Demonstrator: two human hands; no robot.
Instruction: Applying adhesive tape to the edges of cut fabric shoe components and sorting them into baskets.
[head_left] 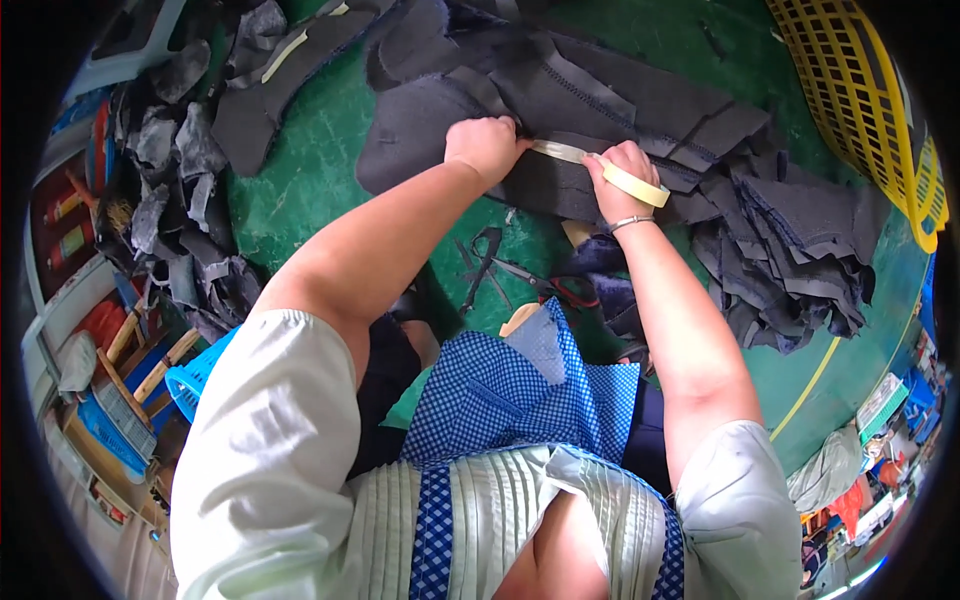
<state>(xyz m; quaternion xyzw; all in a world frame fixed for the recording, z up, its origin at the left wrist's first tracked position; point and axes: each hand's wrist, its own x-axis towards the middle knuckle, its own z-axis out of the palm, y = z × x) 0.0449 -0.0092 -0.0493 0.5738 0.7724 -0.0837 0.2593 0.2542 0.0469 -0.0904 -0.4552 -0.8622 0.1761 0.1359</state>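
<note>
A pale strip of tape [558,150] stretches along a dark grey fabric piece [540,192] between my two hands. My left hand [485,148] is closed in a pinch at the strip's left end, knuckles up, against the fabric. At the strip's other end, my right hand [622,178] has its fingers closed on the tape. A pale yellow tape roll [637,186] sits across the back of that hand, by the knuckles. Stitched edges show on another dark fabric piece [585,85] just beyond.
Scissors [530,275] with dark red handles lie nearer me on the green table [310,215]. To the right is a stack of dark pieces [790,240], below a yellow plastic basket [870,100]. Dark scraps [175,190] hang at the left, above a blue basket [195,378].
</note>
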